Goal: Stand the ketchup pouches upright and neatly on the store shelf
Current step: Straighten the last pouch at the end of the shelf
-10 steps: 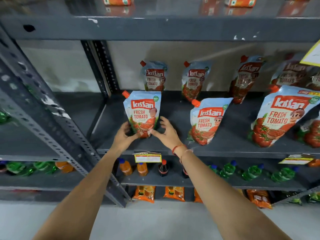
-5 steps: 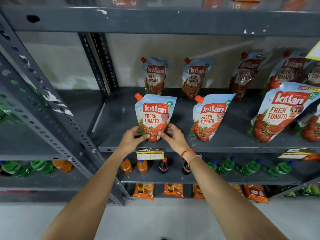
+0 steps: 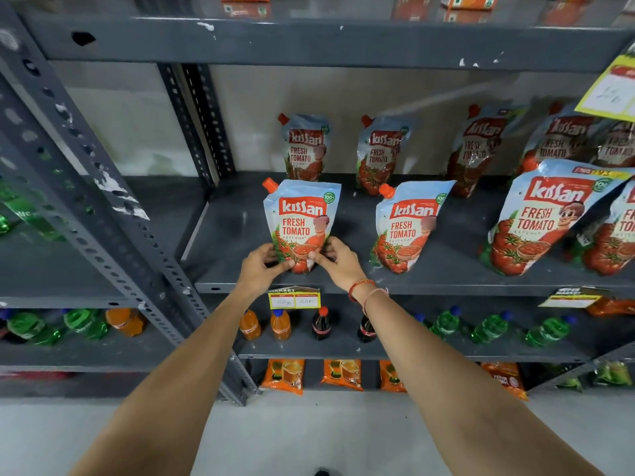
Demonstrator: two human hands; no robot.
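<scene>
A pale blue ketchup pouch with an orange cap stands near the front of the grey metal shelf. My left hand grips its lower left corner and my right hand grips its lower right corner. A second front pouch stands to its right, leaning slightly. A larger pouch tilts at the right. Behind them, back-row pouches lean against the wall.
A perforated grey upright slants at the left. A yellow price tag hangs on the shelf's front edge. Below stand orange, dark and green drink bottles and orange packets. The shelf above overhangs the pouches.
The pouch in my hands has shifted right along the shelf front and now stands straighter. Both hands have closed in on its base.
</scene>
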